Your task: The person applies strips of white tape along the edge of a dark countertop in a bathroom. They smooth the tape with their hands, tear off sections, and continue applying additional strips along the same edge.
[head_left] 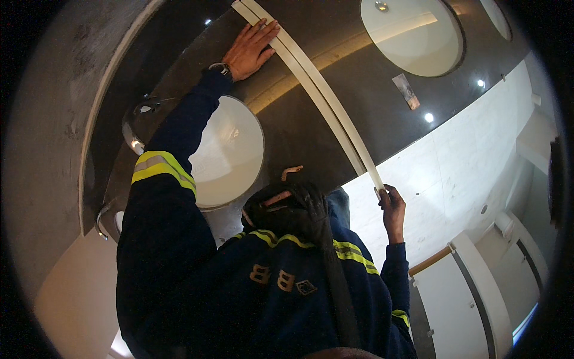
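Judging this pale strip [320, 81] light and springy, I favour its ends: left hand [246, 54] flat across, fingers loosely spread; right hand [392, 209] pinching it.

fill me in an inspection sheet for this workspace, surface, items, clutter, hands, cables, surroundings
Surface: dark, glossy countertop with inset white basins, one beside the left arm, another across the strip.
Job's things: long cream strip lying across the countertop, its near end past the edge; the parallel band beside it may be a second strip or a reflection.
Clutter: bent scrap and small flat packet-like piece, both on the countertop.
Hands: left hand spread on the strip's far part; right hand pinching its near end.
Cables: nothing seen.
Surroundings: white floor, pale doors.
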Action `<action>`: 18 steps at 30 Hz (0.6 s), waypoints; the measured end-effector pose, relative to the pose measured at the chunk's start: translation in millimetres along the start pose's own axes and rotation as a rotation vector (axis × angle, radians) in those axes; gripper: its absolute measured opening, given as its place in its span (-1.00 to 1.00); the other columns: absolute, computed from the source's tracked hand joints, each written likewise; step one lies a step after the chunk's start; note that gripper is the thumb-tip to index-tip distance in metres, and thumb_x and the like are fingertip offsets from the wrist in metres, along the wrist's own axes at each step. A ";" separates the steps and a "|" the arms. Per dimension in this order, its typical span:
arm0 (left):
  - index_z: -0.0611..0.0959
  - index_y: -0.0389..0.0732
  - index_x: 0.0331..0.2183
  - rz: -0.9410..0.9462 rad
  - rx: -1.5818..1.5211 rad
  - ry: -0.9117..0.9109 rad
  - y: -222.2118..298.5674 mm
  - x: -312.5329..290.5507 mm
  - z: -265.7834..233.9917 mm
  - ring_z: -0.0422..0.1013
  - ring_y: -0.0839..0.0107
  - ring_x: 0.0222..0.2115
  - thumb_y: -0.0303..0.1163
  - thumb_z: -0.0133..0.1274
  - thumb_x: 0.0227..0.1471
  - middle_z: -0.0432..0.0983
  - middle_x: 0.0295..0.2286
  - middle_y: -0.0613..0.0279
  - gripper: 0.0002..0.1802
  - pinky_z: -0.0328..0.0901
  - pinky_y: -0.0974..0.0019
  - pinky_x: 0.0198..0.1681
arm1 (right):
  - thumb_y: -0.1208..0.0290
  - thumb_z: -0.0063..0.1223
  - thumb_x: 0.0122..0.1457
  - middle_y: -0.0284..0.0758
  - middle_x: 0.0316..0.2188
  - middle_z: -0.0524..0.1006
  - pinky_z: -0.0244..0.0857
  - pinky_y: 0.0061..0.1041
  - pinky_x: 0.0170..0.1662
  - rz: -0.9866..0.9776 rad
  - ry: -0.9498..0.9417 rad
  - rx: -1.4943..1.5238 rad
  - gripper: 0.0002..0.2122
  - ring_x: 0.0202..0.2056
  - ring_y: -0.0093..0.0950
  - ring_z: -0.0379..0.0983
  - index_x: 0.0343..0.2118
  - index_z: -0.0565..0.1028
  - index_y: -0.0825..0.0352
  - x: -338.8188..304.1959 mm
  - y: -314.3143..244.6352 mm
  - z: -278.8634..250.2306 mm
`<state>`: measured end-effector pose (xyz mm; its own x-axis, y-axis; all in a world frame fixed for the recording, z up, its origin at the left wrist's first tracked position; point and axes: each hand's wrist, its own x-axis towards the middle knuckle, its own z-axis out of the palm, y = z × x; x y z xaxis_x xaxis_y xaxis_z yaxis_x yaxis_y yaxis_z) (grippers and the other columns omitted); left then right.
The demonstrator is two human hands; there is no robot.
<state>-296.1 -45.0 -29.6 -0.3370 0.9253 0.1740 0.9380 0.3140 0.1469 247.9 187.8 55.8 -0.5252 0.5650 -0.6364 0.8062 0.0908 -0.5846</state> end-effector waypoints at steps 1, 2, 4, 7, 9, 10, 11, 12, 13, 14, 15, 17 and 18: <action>0.19 -0.04 0.39 -0.003 -0.002 -0.002 -0.3 0.5 -0.1 -0.09 0.14 0.42 -0.12 -0.13 0.38 0.00 0.41 0.21 -0.35 -0.17 -0.02 0.49 | 0.33 0.06 0.37 -0.36 -0.53 0.55 0.26 -0.58 -0.45 0.000 0.002 -0.018 -0.73 -0.52 -0.64 0.36 0.00 0.59 0.38 0.7 -0.3 0.5; 0.19 -0.05 0.39 -0.008 0.006 0.004 -2.2 2.9 -0.1 -0.08 0.14 0.42 -0.13 -0.12 0.38 0.00 0.41 0.21 -0.35 -0.17 -0.02 0.49 | 0.33 0.06 0.37 -0.35 -0.53 0.55 0.26 -0.57 -0.45 -0.040 0.006 -0.038 -0.73 -0.52 -0.63 0.36 0.00 0.59 0.38 6.6 -0.8 2.0; 0.19 -0.05 0.39 0.003 -0.006 0.014 -2.4 3.3 0.5 -0.08 0.13 0.42 -0.14 -0.12 0.38 0.00 0.41 0.21 -0.35 -0.17 -0.02 0.49 | 0.32 0.06 0.37 -0.33 -0.52 0.56 0.27 -0.56 -0.45 -0.008 0.016 -0.046 -0.73 -0.53 -0.62 0.37 0.00 0.59 0.39 10.9 -0.7 2.7; 0.20 -0.05 0.39 -0.008 -0.029 0.042 -0.6 2.4 2.7 -0.08 0.12 0.42 -0.15 -0.12 0.38 0.01 0.41 0.21 -0.35 -0.17 -0.02 0.49 | 0.28 0.07 0.38 -0.33 -0.55 0.54 0.29 -0.52 -0.45 -0.029 0.037 -0.079 -0.72 -0.53 -0.60 0.40 -0.01 0.60 0.37 16.1 0.7 2.8; 0.19 -0.05 0.39 -0.016 -0.036 0.047 0.4 1.9 3.9 -0.08 0.11 0.42 -0.16 -0.13 0.38 0.01 0.41 0.21 -0.36 -0.17 -0.03 0.49 | 0.26 0.06 0.39 -0.32 -0.58 0.53 0.30 -0.50 -0.46 -0.036 0.046 -0.102 -0.71 -0.54 -0.58 0.42 -0.01 0.60 0.36 16.9 1.6 1.8; 0.19 -0.04 0.39 -0.019 -0.033 0.038 0.9 1.5 4.1 -0.08 0.11 0.42 -0.16 -0.13 0.38 0.01 0.41 0.20 -0.36 -0.17 -0.03 0.48 | 0.26 0.06 0.39 -0.32 -0.58 0.53 0.30 -0.50 -0.46 -0.040 0.050 -0.102 -0.71 -0.55 -0.58 0.42 -0.01 0.60 0.36 16.3 2.1 1.5; 0.19 -0.04 0.40 -0.014 -0.026 0.038 0.8 1.8 3.7 -0.08 0.10 0.42 -0.17 -0.13 0.38 0.00 0.41 0.20 -0.36 -0.17 -0.03 0.48 | 0.27 0.06 0.39 -0.32 -0.58 0.53 0.30 -0.50 -0.46 -0.032 0.047 -0.109 -0.71 -0.55 -0.58 0.42 -0.01 0.60 0.36 16.1 2.3 0.8; 0.19 -0.05 0.39 -0.014 0.002 0.031 1.1 1.8 3.1 -0.08 0.12 0.42 -0.12 -0.13 0.38 0.00 0.41 0.21 -0.35 -0.16 -0.02 0.48 | 0.27 0.06 0.38 -0.32 -0.58 0.53 0.30 -0.50 -0.46 -0.024 0.044 -0.117 -0.71 -0.55 -0.58 0.42 -0.01 0.60 0.37 15.8 2.5 0.8; 0.19 -0.07 0.39 -0.007 0.031 0.032 1.5 2.3 2.3 -0.08 0.14 0.42 -0.08 -0.13 0.38 0.00 0.41 0.21 -0.33 -0.16 -0.01 0.48 | 0.26 0.06 0.39 -0.32 -0.58 0.54 0.30 -0.50 -0.46 -0.037 0.042 -0.099 -0.71 -0.55 -0.58 0.42 -0.02 0.60 0.37 14.8 2.7 0.5; 0.20 -0.08 0.38 0.003 0.059 0.034 2.4 3.0 1.2 -0.08 0.16 0.42 -0.04 -0.13 0.37 0.00 0.41 0.21 -0.31 -0.15 -0.01 0.48 | 0.26 0.07 0.38 -0.32 -0.58 0.54 0.30 -0.50 -0.46 -0.051 0.039 -0.096 -0.71 -0.55 -0.58 0.43 -0.02 0.61 0.37 14.6 2.8 0.8; 0.19 -0.09 0.39 0.012 0.047 0.041 4.1 2.8 0.1 -0.08 0.15 0.42 -0.01 -0.12 0.36 -0.01 0.41 0.20 -0.29 -0.15 -0.01 0.48 | 0.26 0.07 0.38 -0.32 -0.58 0.54 0.30 -0.50 -0.46 -0.063 0.043 -0.097 -0.72 -0.55 -0.58 0.43 -0.03 0.61 0.36 14.3 2.9 1.6; 0.18 -0.10 0.39 0.028 0.007 0.054 9.9 2.8 -1.9 -0.08 0.13 0.42 0.06 -0.10 0.34 -0.02 0.41 0.17 -0.24 -0.15 -0.01 0.48 | 0.27 0.08 0.37 -0.30 -0.58 0.55 0.32 -0.48 -0.45 -0.085 0.060 -0.083 -0.73 -0.54 -0.57 0.46 -0.04 0.61 0.36 13.7 3.0 2.9; 0.16 -0.09 0.40 0.058 -0.013 0.036 14.1 3.0 -2.1 -0.09 0.12 0.42 0.06 -0.07 0.32 -0.03 0.41 0.17 -0.21 -0.16 -0.02 0.48 | 0.27 0.08 0.37 -0.29 -0.58 0.55 0.33 -0.48 -0.44 -0.077 0.059 -0.084 -0.73 -0.54 -0.56 0.46 -0.04 0.61 0.35 13.6 3.2 3.1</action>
<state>-284.0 -38.3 -24.9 -0.2849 0.9336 0.2173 0.9550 0.2571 0.1477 242.5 193.2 43.7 -0.5713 0.6007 -0.5593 0.7855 0.2028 -0.5846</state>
